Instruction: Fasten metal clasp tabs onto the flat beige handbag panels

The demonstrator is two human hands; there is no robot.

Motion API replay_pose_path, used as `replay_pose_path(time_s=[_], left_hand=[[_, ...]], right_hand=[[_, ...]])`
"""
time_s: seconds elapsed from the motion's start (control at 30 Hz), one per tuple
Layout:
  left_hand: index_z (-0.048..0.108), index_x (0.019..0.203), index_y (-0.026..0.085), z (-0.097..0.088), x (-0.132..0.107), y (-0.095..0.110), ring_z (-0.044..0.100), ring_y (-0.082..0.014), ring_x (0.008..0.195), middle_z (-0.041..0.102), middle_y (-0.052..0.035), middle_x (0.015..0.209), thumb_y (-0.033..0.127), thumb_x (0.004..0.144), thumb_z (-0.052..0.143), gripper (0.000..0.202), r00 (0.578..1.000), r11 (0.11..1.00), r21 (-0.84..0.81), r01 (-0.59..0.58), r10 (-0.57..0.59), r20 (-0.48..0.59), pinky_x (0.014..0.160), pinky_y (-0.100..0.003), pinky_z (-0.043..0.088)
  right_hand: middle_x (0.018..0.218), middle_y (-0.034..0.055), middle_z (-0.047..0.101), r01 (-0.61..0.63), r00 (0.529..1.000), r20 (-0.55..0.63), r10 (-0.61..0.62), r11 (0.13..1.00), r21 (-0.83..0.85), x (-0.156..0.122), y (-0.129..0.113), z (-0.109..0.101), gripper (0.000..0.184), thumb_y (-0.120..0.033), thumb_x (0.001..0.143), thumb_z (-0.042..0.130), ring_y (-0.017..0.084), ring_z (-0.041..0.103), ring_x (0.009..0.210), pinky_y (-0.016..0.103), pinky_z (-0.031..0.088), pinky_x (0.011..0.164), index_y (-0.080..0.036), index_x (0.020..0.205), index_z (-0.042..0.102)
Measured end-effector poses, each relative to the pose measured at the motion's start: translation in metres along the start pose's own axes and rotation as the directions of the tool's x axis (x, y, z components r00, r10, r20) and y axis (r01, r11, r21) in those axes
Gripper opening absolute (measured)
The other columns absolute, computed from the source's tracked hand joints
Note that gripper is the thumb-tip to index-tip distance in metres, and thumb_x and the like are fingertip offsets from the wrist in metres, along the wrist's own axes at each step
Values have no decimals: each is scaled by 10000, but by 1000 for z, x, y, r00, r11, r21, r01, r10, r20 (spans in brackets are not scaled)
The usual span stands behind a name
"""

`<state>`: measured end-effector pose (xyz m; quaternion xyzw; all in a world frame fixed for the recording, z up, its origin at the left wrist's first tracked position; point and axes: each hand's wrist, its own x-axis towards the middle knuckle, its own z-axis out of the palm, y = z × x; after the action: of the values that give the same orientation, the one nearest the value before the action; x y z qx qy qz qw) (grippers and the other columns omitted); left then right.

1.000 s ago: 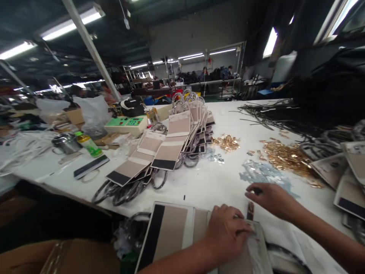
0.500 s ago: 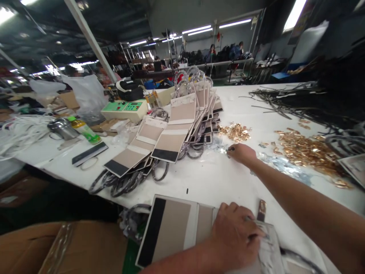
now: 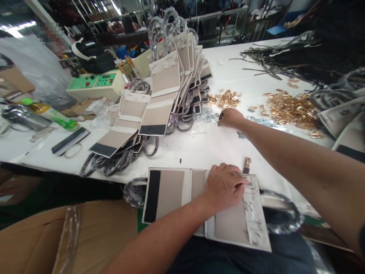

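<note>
A flat beige bag panel with a black band point(image 3: 171, 192) lies at the table's near edge, partly over my lap. My left hand point(image 3: 225, 186) presses on it with fingers curled, close to a small gold-tipped strap point(image 3: 246, 165). My right hand point(image 3: 229, 117) is stretched far across the white table point(image 3: 199, 146). Its fingertips pinch at small silvery pieces point(image 3: 212, 116) beside a heap of gold metal fittings point(image 3: 225, 99). What the fingers hold is too small to make out.
A long pile of finished beige bags with wrapped handles point(image 3: 159, 87) runs up the table's middle. More gold fittings point(image 3: 291, 108) lie right, dark straps point(image 3: 273, 61) beyond. A green-topped machine point(image 3: 94, 85), a bottle point(image 3: 49, 113) and a cardboard box point(image 3: 57, 236) are left.
My right hand left the bag by my left hand and reached far forward to the small metal pieces. My view has tilted downward. The left hand stays on the panel.
</note>
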<state>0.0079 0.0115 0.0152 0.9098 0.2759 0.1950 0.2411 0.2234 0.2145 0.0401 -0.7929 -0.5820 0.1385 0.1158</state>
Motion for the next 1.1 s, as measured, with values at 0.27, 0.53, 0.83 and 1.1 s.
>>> replay_pose_path(time_s=[0.27, 0.53, 0.83, 1.1], left_hand=[[806, 1014, 309, 3, 1, 1, 637, -216, 1057, 740, 4, 1231, 306, 962, 682, 135, 1000, 998, 55, -16, 17, -22, 902, -417, 457], [804, 1051, 299, 7, 0, 3, 631, -230, 1111, 736, 1, 1240, 322, 981, 676, 148, 999, 998, 67, -19, 23, -49, 916, -410, 465], [809, 1058, 302, 6, -2, 5, 631, -230, 1132, 733, -14, 1219, 326, 990, 687, 142, 999, 999, 33, -24, 26, -47, 963, -405, 482], [816, 1067, 309, 5, -2, 7, 647, -224, 1119, 739, -13, 1226, 345, 997, 698, 142, 999, 998, 63, -16, 19, -39, 957, -416, 505]], right_hand=[[1117, 139, 757, 123, 992, -46, -119, 988, 92, -62, -16, -49, 382, -232, 964, 575, 177, 664, 968, 300, 469, 825, 28, 1193, 738], [624, 0, 700, 109, 988, 70, -138, 940, 323, -240, 13, -81, 244, -363, 823, 744, 147, 575, 504, 256, 403, 495, -218, 986, 854], [784, 19, 783, -181, 964, 254, 76, 887, 426, -344, 57, -9, 403, -540, 773, 670, 222, 689, 646, 317, 516, 630, -235, 979, 833], [898, 0, 817, -91, 988, 151, 42, 937, 337, -341, 60, 5, 299, -478, 799, 635, 263, 762, 825, 338, 546, 764, -289, 918, 833]])
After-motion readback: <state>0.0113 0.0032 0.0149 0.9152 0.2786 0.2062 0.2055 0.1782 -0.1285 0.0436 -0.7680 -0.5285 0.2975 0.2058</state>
